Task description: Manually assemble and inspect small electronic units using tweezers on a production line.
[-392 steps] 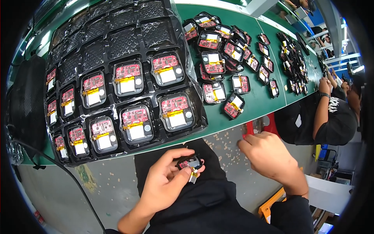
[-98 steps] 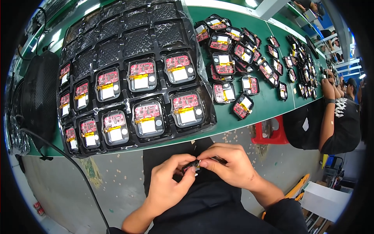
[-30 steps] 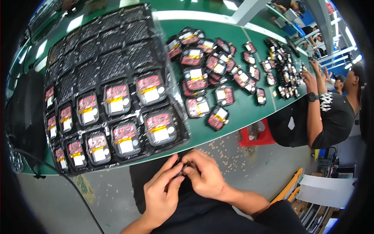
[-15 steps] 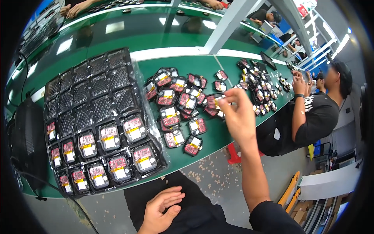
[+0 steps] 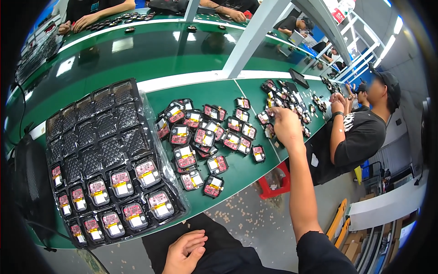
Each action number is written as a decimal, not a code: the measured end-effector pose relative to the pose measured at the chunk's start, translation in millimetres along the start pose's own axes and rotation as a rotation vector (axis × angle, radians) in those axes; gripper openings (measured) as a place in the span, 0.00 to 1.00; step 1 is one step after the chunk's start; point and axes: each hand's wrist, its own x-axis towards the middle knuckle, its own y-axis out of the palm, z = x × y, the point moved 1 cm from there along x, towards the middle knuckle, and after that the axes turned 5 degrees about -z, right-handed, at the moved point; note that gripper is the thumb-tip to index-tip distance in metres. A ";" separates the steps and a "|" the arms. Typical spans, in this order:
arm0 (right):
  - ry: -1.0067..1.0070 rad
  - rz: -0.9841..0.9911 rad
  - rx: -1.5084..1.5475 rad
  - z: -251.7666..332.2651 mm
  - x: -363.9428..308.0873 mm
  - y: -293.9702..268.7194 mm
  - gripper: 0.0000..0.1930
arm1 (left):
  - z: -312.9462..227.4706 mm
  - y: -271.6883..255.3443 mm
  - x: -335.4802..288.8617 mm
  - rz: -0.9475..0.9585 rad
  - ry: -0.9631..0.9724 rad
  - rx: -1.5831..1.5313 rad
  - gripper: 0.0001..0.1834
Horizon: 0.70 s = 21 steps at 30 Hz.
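My right hand point(image 5: 288, 129) reaches over the near edge of the far heap of small black-framed electronic modules point(image 5: 301, 107). Its fingers are bent and drawn together among the nearest pieces; what they hold, if anything, is hidden. Resting above my lap, my left hand point(image 5: 185, 252) is empty, with fingers loosely curved and the thumb apart. Between the heap and the tray lies a scattered group of modules point(image 5: 204, 137), with red circuit boards, white blocks and yellow strips. The black plastic tray point(image 5: 86, 132) has similar modules in its two nearer rows; its farther pockets are bare.
A green worktable point(image 5: 246, 176) carries everything, and a pale metal post point(image 5: 248, 41) rises at its back edge. A black bag-like object point(image 5: 29, 169) stands left of the tray. To the right sits a co-worker in black point(image 5: 362, 130). A red stool point(image 5: 276, 182) is below the table.
My right hand has moved right, from the nearer group of modules to the far heap, uncovering several modules where it was. My left hand stays by my lap. The whole view has shifted slightly.
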 end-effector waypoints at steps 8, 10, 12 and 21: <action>0.238 0.213 -0.078 27.0 21.6 -6.5 0.22 | 1.9 2.9 6.1 0.021 -0.030 0.020 0.21; 0.261 0.260 -0.045 35.8 27.7 -4.3 0.21 | 5.1 8.0 7.1 0.015 -0.014 0.008 0.20; 0.170 0.183 0.024 40.2 30.4 6.4 0.20 | 3.6 12.1 8.1 0.033 -0.032 0.016 0.20; -0.273 -0.220 0.440 91.4 -19.1 -46.7 0.12 | 3.5 15.9 4.3 0.085 0.027 -0.034 0.22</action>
